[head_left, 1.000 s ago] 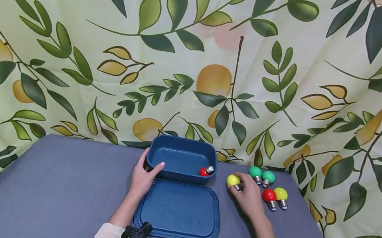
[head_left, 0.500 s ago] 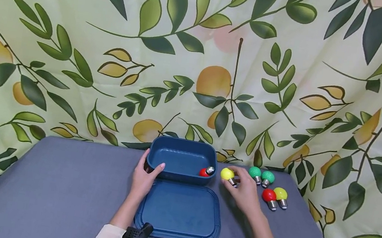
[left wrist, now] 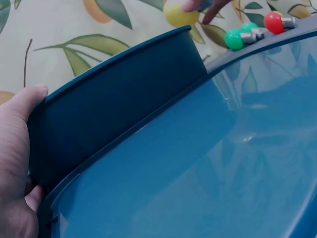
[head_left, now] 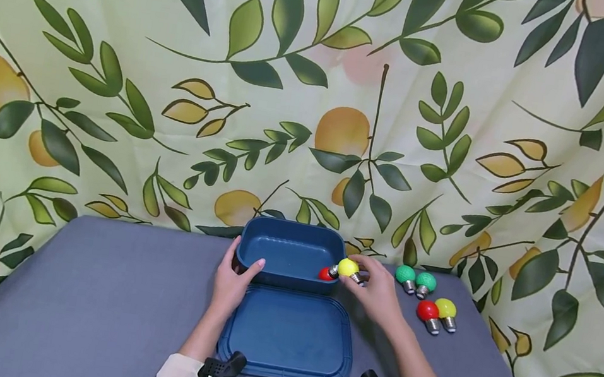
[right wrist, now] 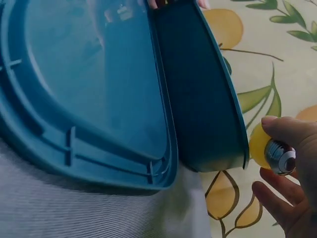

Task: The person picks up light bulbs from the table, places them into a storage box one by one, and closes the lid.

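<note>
A yellow light bulb [head_left: 349,267] with a silver screw base is pinched between the thumb and fingers of my right hand [head_left: 378,293], at the right rim of a dark blue box [head_left: 286,281]. In the right wrist view the bulb [right wrist: 257,144] shows just beyond the box's end wall. My left hand [head_left: 232,282] grips the box's left end, its thumb at the rim, as the left wrist view also shows. Inside the box, a red light bulb [head_left: 325,274] lies in the front right corner, partly hidden by the yellow one.
A blue lid [head_left: 288,336] lies flat in front of the box. To the right, two green bulbs [head_left: 406,274], a red bulb [head_left: 427,310] and another yellow bulb [head_left: 445,308] lie on the grey-covered table [head_left: 110,297]. A leaf-patterned cloth [head_left: 290,104] hangs behind.
My right hand has carried the yellow bulb leftward from the table to the box's right rim. The left hand keeps its grip on the box.
</note>
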Demonstrator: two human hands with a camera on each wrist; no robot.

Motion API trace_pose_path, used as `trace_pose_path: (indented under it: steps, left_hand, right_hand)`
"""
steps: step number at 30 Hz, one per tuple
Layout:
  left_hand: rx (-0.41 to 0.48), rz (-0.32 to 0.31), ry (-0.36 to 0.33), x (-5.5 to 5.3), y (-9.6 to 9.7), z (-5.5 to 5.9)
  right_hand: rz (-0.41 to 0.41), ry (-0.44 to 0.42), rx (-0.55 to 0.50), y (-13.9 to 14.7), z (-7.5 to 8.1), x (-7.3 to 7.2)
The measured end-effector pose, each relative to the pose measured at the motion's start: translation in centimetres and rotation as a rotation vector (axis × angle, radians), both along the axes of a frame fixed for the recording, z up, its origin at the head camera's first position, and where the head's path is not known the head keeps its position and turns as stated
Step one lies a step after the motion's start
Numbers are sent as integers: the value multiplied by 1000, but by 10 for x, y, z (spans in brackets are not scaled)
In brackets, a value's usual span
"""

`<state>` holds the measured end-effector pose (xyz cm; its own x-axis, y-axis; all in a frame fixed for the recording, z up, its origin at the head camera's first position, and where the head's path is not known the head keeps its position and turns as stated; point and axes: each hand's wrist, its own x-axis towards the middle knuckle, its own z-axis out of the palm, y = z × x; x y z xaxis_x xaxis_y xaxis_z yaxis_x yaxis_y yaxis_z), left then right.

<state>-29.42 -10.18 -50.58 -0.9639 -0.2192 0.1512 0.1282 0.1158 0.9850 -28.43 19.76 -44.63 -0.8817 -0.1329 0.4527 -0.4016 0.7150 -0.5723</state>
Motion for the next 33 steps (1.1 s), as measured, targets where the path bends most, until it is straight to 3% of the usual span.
trace_pose_path:
  steps: [23, 33]
  left_hand:
    - [-6, 9, 1, -1, -2, 1]
    - [-8, 5, 1, 0, -1, 2]
  right_hand:
    - [187, -125, 259, -33, 8, -46]
    - [179, -169, 305, -42, 7, -59]
